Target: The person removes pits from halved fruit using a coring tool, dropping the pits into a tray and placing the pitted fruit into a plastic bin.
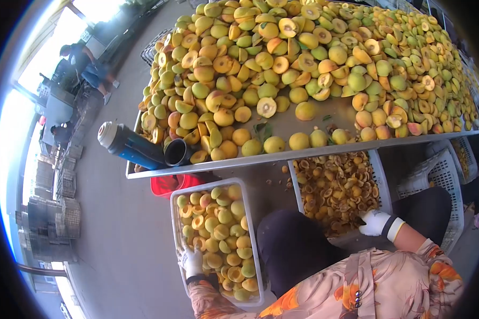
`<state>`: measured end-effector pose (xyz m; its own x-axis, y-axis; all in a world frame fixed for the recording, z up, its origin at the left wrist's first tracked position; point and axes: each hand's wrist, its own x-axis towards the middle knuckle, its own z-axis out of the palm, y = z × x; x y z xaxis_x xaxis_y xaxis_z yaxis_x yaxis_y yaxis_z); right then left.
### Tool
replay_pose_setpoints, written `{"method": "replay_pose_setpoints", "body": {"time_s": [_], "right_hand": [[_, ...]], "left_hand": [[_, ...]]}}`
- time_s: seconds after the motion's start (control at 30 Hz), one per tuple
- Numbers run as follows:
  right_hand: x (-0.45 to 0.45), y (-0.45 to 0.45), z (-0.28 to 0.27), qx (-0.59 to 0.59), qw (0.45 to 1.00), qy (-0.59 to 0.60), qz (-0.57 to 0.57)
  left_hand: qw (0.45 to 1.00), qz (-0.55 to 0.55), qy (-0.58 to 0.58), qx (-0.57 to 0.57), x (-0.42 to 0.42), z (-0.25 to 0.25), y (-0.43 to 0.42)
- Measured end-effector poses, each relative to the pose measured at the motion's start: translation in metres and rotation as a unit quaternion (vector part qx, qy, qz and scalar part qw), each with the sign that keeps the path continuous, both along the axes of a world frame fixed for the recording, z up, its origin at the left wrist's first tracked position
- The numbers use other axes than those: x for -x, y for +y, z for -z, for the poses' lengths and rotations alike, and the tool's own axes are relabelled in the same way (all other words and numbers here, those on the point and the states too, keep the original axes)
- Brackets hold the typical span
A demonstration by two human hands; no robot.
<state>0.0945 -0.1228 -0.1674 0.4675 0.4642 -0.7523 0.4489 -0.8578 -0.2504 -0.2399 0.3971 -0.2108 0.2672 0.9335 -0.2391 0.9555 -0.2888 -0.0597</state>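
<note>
My left hand (190, 260), in a white glove, lies over the left rim of a white plastic crate (174, 223). Its fingers are stretched out and apart, touching or just above the halved peaches or apricots (218, 231) inside. At the front right corner of a second white crate (380, 175), my gloved right hand (375, 222) has its fingers bent down among brown pits and fruit scraps (338, 191). Whatever lies in those curled fingers is hidden.
A metal-edged table (303, 152) bears a large heap of whole and halved fruit (282, 64). On its left corner are a blue flask (130, 144) and dark cup (177, 152), above a red bucket (170, 183). More crates (442, 175) stand right; a person (88, 66) is far left.
</note>
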Motion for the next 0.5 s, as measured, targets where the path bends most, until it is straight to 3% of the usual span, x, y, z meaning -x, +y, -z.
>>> {"method": "replay_pose_setpoints", "body": {"time_s": [0.1,0.17,0.23,0.3,0.37,0.4,0.43,0.5], "right_hand": [[-0.001,0.003,-0.011,-0.048,0.998,0.013,0.025],[0.000,-0.004,-0.004,-0.083,0.996,-0.003,0.018],[-0.006,0.000,-0.013,-0.089,0.995,0.028,0.028],[-0.008,0.000,-0.022,-0.098,0.993,0.045,0.048],[-0.011,-0.001,-0.027,-0.104,0.991,0.047,0.063],[-0.011,-0.004,-0.027,-0.106,0.991,0.047,0.070],[-0.009,-0.009,-0.018,-0.138,0.989,0.018,0.054],[-0.012,-0.015,-0.008,-0.148,0.988,0.033,0.043]], "left_hand": [[0.959,0.110,-0.215,-0.152,-0.051,-0.036,0.004],[0.894,0.190,-0.384,-0.127,-0.128,-0.091,-0.026],[0.844,0.276,-0.452,-0.085,-0.204,-0.122,-0.048],[0.818,0.350,-0.454,-0.042,-0.282,-0.147,-0.072],[0.798,0.432,-0.415,-0.071,-0.352,-0.138,-0.072],[0.824,0.410,-0.390,-0.025,-0.384,-0.146,-0.083],[0.821,0.438,-0.361,-0.060,-0.414,-0.136,-0.078],[0.858,0.422,-0.293,-0.024,-0.455,-0.121,-0.076]]}}
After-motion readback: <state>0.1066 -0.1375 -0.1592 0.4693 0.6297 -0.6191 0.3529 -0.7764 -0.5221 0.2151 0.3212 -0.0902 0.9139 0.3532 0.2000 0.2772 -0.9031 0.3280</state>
